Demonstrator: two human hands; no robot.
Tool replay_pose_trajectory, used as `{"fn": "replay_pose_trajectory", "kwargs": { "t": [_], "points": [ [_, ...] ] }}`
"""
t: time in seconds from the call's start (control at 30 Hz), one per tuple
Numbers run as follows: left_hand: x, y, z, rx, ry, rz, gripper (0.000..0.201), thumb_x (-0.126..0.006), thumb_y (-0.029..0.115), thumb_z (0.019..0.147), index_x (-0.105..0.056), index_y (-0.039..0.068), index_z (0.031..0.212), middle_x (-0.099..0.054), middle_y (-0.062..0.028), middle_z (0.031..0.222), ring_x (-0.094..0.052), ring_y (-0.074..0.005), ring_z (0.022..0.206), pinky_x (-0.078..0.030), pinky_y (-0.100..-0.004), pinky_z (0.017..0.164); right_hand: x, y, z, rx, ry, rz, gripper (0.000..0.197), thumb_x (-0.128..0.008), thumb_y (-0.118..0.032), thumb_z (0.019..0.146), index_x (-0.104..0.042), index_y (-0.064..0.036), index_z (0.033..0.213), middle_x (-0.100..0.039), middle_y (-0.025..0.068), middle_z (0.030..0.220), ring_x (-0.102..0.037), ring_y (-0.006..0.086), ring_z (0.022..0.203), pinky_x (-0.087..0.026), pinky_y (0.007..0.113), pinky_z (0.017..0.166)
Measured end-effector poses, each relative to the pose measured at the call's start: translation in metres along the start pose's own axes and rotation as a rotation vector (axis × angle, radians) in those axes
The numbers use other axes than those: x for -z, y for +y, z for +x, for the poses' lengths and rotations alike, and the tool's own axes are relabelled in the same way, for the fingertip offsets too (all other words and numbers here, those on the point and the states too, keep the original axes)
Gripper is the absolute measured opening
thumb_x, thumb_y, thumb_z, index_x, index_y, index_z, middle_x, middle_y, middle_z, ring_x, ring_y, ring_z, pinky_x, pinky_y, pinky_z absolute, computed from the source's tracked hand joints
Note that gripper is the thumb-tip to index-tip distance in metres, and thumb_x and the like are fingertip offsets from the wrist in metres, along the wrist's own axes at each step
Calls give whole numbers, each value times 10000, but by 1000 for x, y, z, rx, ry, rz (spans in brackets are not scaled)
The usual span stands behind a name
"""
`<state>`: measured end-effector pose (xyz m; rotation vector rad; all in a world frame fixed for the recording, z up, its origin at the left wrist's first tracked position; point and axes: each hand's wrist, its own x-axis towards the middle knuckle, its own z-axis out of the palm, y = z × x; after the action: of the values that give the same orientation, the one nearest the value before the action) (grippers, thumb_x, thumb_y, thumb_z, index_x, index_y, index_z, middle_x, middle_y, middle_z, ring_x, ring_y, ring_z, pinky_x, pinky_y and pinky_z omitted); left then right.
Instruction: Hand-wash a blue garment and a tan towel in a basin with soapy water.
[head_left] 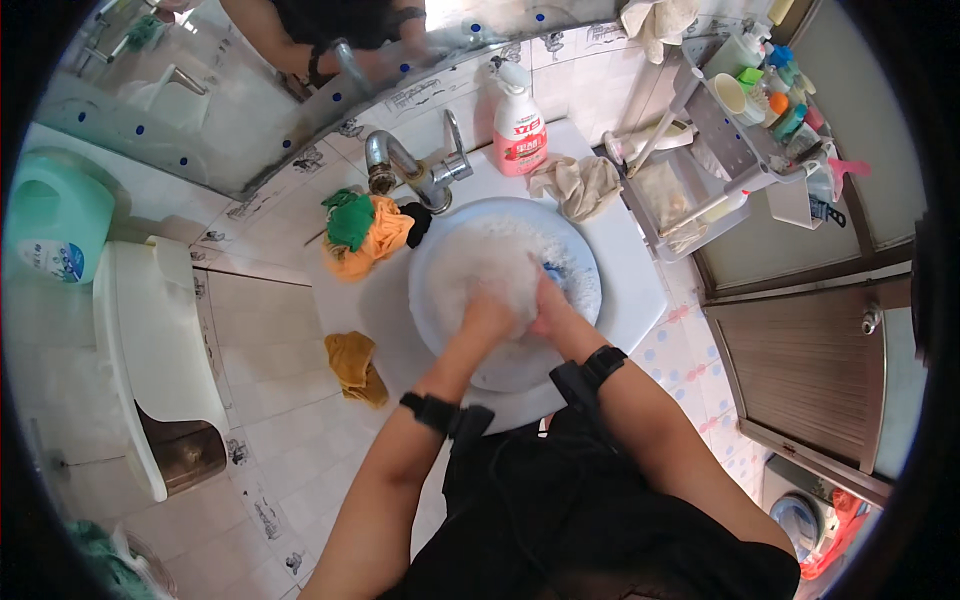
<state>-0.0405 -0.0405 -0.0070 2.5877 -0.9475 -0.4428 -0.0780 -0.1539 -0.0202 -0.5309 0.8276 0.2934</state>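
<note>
– Black top (600, 520), nearest the cam, fills the bottom, w/ a bare forearm either side. What's L hand (490, 316) doing?

– It's in the white suds (468, 262), fingers buried & blurred. Can't tell how far they're spread, or if they're clenched or grasping smth.

– And R hand (546, 302)?

– Just right of L hand, angled in toward it, fingertips lost in froth too. Can't tell its grip either. Smth blue (553, 271) shows right by its fingers; kind unclear.

– Hands touching each other?

– V. close, but suds hide it. Can't say.

– Where's the basin?

– Pale blue basin (421, 300), rim all round both hands, set on the sink (636, 272).

– What's near L hand?

– Left & ahead of it, clumped together: orange cloth (378, 240), green cloth (350, 219), black cloth (416, 224). Left & a bit nearer the body: brown cloth (351, 362), at the sink's edge. Tap (405, 165) is farther ahead, to its left.

– R hand side?

– Beige cloth (580, 187) ahead & slightly right, just outside the basin. Pump bottle (520, 140), pink & white, farther ahead. Plastic rack (722, 125) well off ahead-right, loaded w/ bottles.

– Wrists?

– Dark strap (432, 411) on L, another (603, 366) on R.
</note>
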Motion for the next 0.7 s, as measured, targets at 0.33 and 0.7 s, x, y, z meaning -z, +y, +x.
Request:
{"fn": "replay_pose_trajectory", "kwargs": {
  "t": [0.33,0.7],
  "points": [
    [35,8,13,317,413,-511,378,-428,287,864,-470,16,1124,-457,-264,1120,-433,-408,1043,-329,-449,909,-42,20,-30,193,-73,32,426,-393,-396,891,-480,-62,1141,-536,86,1075,-520,209,957,-432,344,830],
    [23,-42,-13,35,282,-27,358,-466,181,809,-493,-30,1097,-510,-199,1093,-477,-365,1016,-349,-420,906,-21,-29,-56,275,-63,136,292,-451,-264,883,-519,-38,1055,-586,100,996,-549,229,934,-410,372,861]
  ]
}}
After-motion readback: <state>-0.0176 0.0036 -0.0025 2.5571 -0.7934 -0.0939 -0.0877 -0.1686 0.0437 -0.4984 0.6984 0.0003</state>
